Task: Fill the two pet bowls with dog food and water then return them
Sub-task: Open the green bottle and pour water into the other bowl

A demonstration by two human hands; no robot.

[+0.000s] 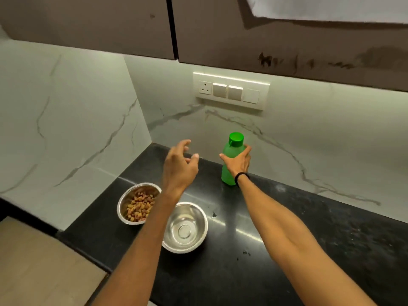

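Two steel pet bowls stand on the black counter [309,228]. The left bowl [123,203] holds brown and yellow dog food. The right bowl [186,228] is shiny inside with nothing in it. A green water bottle [231,151] with its green cap on stands upright against the back wall. My right hand [238,162] is wrapped around the bottle's middle. My left hand [180,164] hovers above the counter to the left of the bottle, fingers spread, holding nothing; its forearm crosses over the gap between the bowls.
The marble walls meet in a corner behind the bowls. A switch panel [230,91] with a socket sits on the back wall under brown overhead cabinets [287,36]. The counter's left edge drops to a beige floor [33,261].
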